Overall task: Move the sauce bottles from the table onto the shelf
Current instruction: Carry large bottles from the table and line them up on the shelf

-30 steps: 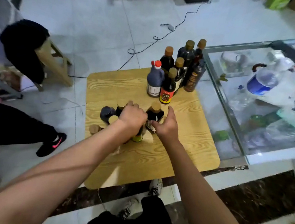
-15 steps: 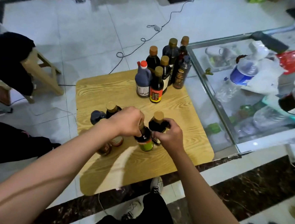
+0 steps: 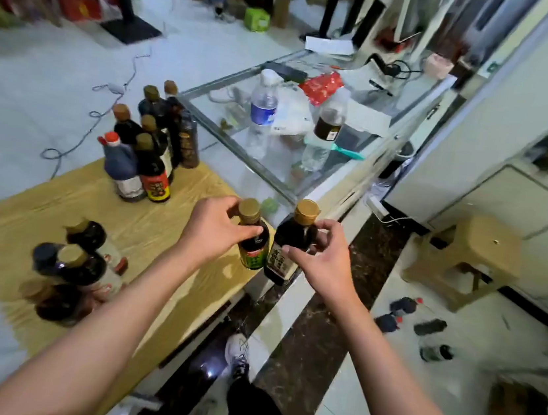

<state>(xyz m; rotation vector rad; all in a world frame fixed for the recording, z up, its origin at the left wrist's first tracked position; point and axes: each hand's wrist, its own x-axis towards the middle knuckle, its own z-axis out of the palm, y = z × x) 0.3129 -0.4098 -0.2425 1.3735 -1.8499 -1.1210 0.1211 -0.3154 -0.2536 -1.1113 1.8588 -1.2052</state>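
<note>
Two sauce bottles are off the table at this moment, one in each hand, seen from the single head view. The left hand (image 3: pixel 218 231) grips the neck of the green-label bottle (image 3: pixel 254 239) just under its gold cap, fingers and thumb curled round it; the right hand (image 3: pixel 323 258) pinches the shoulder of the white-label bottle (image 3: pixel 290 244) with thumb in front and fingers curled behind. Both bottles hang upright, almost touching each other, over the right edge of the wooden table (image 3: pixel 167 225) and close to the corner of the glass counter (image 3: pixel 305 163). Many bottles wait on the table: a far cluster (image 3: pixel 149 154) of tall dark ones near the counter, and a near cluster (image 3: pixel 72 265) at the left, blurred. No shelf can be picked out for certain; the pale cabinet (image 3: pixel 512 167) at the right may be it, though its contents are too blurred to tell. The step in hand looks like the carry toward the shelf. To do it well, I would keep the bottles vertical and slightly apart so the glass does not knock, and shift the right hand's pinch to a fuller wrap round the neck, since a shoulder pinch could slip. Mind the small stool (image 3: pixel 466 262) and the loose bottles on the floor (image 3: pixel 416 328) lying along the path to the right.
</note>
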